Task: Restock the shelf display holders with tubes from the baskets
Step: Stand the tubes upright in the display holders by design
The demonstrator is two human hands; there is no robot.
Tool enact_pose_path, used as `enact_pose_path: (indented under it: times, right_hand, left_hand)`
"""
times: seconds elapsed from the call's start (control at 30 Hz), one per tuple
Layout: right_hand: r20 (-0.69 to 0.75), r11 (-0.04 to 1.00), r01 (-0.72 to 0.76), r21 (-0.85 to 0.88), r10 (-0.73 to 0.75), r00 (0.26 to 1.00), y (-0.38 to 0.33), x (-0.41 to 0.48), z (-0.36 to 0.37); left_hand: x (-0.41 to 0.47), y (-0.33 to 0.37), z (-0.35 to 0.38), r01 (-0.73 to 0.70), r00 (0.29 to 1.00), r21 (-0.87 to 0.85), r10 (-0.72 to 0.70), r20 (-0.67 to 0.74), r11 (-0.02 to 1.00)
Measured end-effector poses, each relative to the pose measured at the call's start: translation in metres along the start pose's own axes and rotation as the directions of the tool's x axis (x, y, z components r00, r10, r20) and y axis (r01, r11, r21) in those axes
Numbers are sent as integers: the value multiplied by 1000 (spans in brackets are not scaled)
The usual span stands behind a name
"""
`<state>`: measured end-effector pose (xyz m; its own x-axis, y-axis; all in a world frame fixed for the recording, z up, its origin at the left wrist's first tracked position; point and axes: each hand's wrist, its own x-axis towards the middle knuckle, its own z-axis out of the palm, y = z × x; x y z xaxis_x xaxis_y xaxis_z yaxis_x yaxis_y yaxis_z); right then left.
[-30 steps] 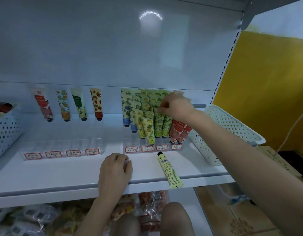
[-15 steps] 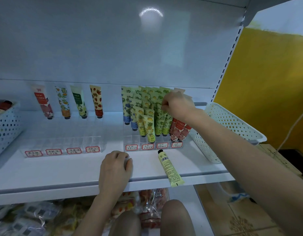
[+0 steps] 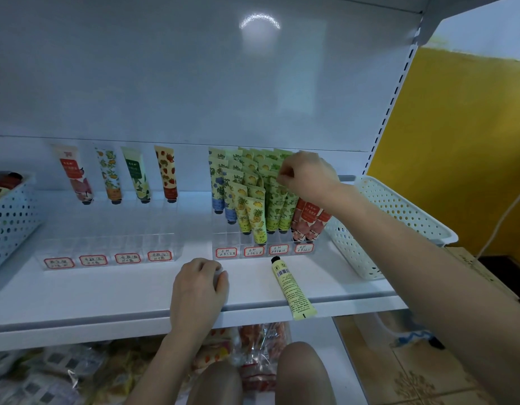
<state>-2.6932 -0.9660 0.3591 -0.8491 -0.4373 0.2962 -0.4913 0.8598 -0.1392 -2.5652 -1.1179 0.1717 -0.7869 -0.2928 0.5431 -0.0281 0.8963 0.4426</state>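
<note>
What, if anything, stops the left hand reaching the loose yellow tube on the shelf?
Probably nothing. The left hand rests curled, seemingly empty, at the shelf front; the yellow tube lies flat just right of it, bare shelf between.

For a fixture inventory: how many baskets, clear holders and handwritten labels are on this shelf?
Baskets: 2
Clear holders: 2
Labels: 8
Total: 12
</note>
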Motion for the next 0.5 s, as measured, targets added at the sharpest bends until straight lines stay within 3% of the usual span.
enact_pose_path:
  times: [0.1,0.17,0.3,0.5]
  right_hand:
    - [-137,983,99,152,-78,987,-5,-5,0]
    - [-129,965,178,191,-155,979,-15,-11,3]
    - [-38,966,229,119,-226,973,-22,-17,12]
    - [-17,974,226,9,-225,974,-20,-19,8]
  left_hand:
    - [-1,0,0,-1,1000,8,1,-1,1000]
    - [-1,-1,1,3,1000,4,-3,5,1000]
    - [0,-1,1,5,1000,5,-5,2,1000]
    - [0,0,0,-24,999,10,24,-22,1000]
